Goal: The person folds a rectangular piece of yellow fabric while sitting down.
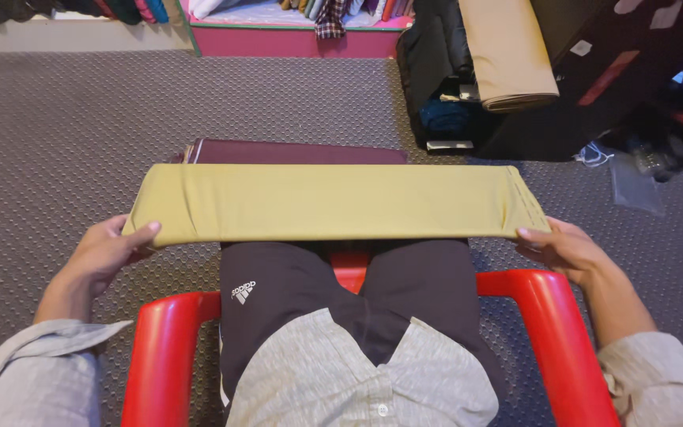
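A long folded bolt of olive-yellow fabric lies flat across my knees. My left hand grips its left end, thumb on top. My right hand grips the right end the same way. I sit in a red plastic chair wearing dark trousers and a light grey shirt. A maroon folded bolt lies on the floor just beyond the olive one, partly hidden by it.
Grey dotted carpet covers the floor. A tan fabric roll leans at the upper right beside dark cloth and a dark box. A pink-edged platform with stacked clothes runs along the far side.
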